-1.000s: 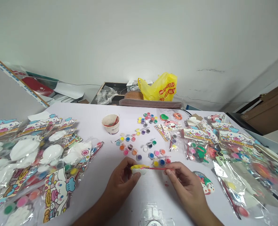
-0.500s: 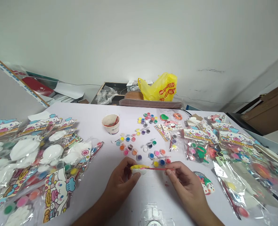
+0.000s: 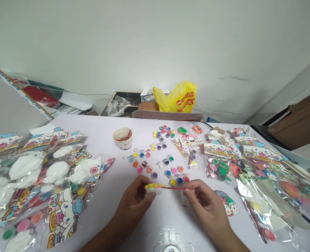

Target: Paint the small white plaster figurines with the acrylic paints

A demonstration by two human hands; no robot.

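In the middle of the head view, my left hand (image 3: 135,197) grips a small white figurine (image 3: 157,191) whose upper side is painted yellow, with a little pink at its right. My right hand (image 3: 203,199) pinches a thin red paintbrush (image 3: 176,188) near its back end. The brush lies almost level, and its tip meets the painted part of the figurine. Just beyond my hands stand small paint pots (image 3: 180,180) in blue, yellow and red. A painted piece in green, red and white (image 3: 230,203) lies to the right of my right hand.
A paper cup (image 3: 123,140) with a red brush inside stands farther back. Bagged white figurines (image 3: 57,170) fill the left side; bagged painted ones (image 3: 223,169) cover the right. Several more paint pots (image 3: 144,163) sit mid-table. Behind the table is a yellow plastic bag (image 3: 176,98).
Hardly anything differs. The whole view has shifted very slightly, while both hands, the figurine and the paintbrush keep nearly the same pose.
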